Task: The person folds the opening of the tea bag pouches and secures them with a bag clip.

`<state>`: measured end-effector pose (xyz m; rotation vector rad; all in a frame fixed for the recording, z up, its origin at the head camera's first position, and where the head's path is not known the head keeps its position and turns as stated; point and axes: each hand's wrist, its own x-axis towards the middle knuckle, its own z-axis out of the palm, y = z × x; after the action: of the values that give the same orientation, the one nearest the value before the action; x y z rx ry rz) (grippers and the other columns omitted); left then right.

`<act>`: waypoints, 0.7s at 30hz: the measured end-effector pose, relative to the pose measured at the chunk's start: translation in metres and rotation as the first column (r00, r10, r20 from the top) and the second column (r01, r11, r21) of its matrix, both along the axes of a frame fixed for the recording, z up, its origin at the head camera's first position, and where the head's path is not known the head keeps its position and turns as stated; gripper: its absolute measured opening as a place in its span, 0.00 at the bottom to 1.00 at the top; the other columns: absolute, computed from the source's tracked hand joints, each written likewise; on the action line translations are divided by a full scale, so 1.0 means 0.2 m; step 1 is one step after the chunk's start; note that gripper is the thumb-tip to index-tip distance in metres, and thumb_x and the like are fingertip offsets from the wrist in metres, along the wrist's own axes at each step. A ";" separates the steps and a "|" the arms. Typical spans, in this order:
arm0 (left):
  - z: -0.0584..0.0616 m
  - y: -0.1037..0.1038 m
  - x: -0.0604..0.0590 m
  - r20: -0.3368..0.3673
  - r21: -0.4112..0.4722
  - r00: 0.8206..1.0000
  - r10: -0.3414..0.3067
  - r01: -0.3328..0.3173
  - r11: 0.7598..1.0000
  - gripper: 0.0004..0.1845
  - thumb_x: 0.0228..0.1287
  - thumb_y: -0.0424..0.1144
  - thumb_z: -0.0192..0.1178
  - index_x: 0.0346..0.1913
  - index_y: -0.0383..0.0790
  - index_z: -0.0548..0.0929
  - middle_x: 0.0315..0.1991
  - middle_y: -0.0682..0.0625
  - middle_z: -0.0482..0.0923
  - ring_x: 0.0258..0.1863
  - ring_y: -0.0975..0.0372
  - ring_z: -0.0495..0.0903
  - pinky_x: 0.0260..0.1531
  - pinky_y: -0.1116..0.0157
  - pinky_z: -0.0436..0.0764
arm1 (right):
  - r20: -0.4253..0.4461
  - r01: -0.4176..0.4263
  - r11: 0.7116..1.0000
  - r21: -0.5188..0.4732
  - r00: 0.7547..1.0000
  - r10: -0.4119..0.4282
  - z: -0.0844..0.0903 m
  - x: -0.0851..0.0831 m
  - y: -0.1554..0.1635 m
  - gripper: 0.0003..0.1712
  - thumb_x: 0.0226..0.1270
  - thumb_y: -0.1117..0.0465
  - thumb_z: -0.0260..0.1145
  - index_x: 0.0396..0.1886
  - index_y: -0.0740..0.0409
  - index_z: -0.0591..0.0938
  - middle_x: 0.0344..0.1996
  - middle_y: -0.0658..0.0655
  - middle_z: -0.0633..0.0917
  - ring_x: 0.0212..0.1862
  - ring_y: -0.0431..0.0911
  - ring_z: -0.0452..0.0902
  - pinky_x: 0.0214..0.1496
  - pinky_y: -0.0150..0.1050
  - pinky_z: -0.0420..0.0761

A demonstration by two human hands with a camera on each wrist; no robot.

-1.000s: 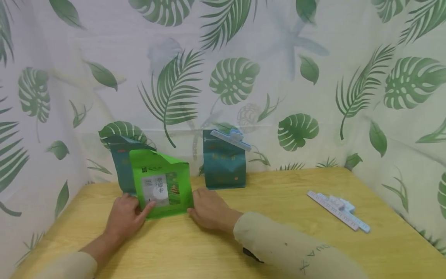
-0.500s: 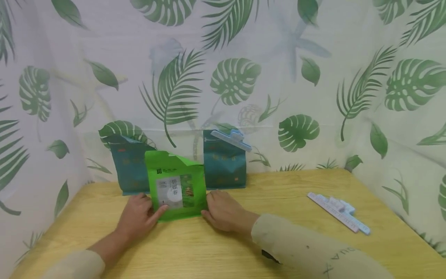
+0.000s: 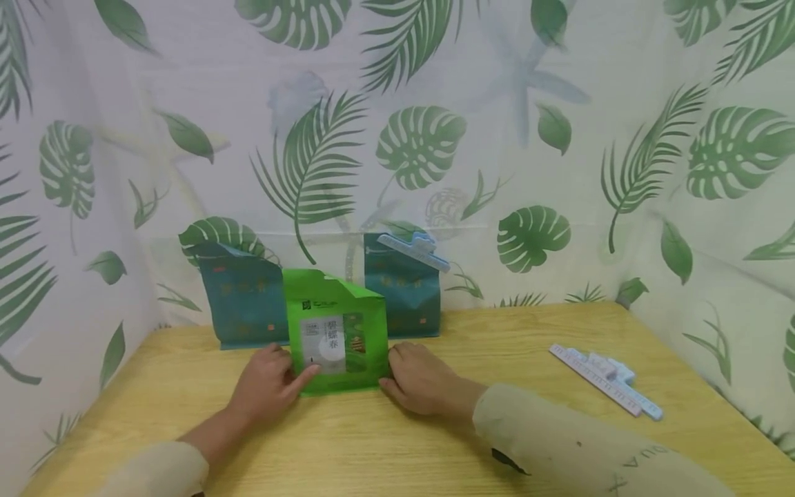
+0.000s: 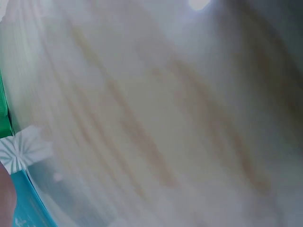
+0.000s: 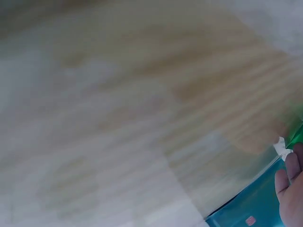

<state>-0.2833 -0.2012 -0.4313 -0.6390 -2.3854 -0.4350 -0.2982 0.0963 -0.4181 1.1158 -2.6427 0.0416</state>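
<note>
Since the frame of one second ago, I record that the bright green, roughly square pouch with a grey label panel [image 3: 338,338] has moved to the right across the yellow wood-grain table [image 3: 341,449], both hands travelling with it. It now stands upright before the gap between two teal bags, overlapping a part of each in the head view; its top edge slants down to the right.

I find the left hand [image 3: 263,386] gripping the pouch's lower left edge, thumb laid across the front, remaining fingers curled at the side. The right hand [image 3: 419,379] holds the lower right edge between thumb and bent fingers; the exact lie of its fingertips I cannot tell.

Behind, the left teal bag with a slanting top [image 3: 248,297] stands near the wall, and the right teal bag [image 3: 404,297] carries a pale blue plastic clip [image 3: 413,250] set at a tilt on its top. Well apart, on the right of the table, I note a pale pink plastic clip [image 3: 596,381] and a second pale blue clip [image 3: 649,408] lying together. Both forearms wear beige sleeves [image 3: 559,442]. A leaf-printed white cloth [image 3: 559,166] hangs behind. My wrist views are blurred, showing only slivers of green and teal.
</note>
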 end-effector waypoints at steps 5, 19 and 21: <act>-0.01 0.06 -0.01 -0.074 -0.045 0.997 0.016 -0.020 0.999 0.23 0.64 0.52 0.66 0.16 0.44 0.75 0.15 0.58 0.67 0.24 0.63 0.65 0.31 0.62 0.70 | -0.078 -0.021 0.999 -0.040 0.997 0.018 0.01 0.00 0.05 0.15 0.75 0.51 0.57 0.41 0.60 0.75 0.36 0.55 0.78 0.39 0.46 0.72 0.49 0.44 0.75; 0.00 0.24 0.02 -0.057 -0.163 0.979 0.198 -0.205 0.965 0.28 0.67 0.60 0.60 0.17 0.42 0.73 0.26 0.47 0.79 0.31 0.53 0.72 0.35 0.55 0.72 | -0.176 -0.079 0.991 -0.103 0.983 0.060 -0.02 0.00 0.20 0.14 0.71 0.53 0.61 0.41 0.61 0.76 0.36 0.54 0.77 0.39 0.46 0.73 0.47 0.45 0.76; 0.00 0.26 0.02 -0.018 -0.174 0.978 0.208 -0.208 0.962 0.28 0.67 0.61 0.59 0.19 0.42 0.74 0.28 0.46 0.79 0.33 0.54 0.73 0.37 0.55 0.73 | -0.176 -0.073 0.992 -0.099 0.983 0.055 -0.02 0.00 0.22 0.14 0.70 0.53 0.62 0.41 0.61 0.76 0.36 0.54 0.77 0.39 0.46 0.72 0.46 0.45 0.76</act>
<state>-0.2789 -0.1483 -0.4309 -0.4559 -2.4772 -0.1355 -0.2976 0.1413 -0.4226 1.1164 -2.4227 0.0914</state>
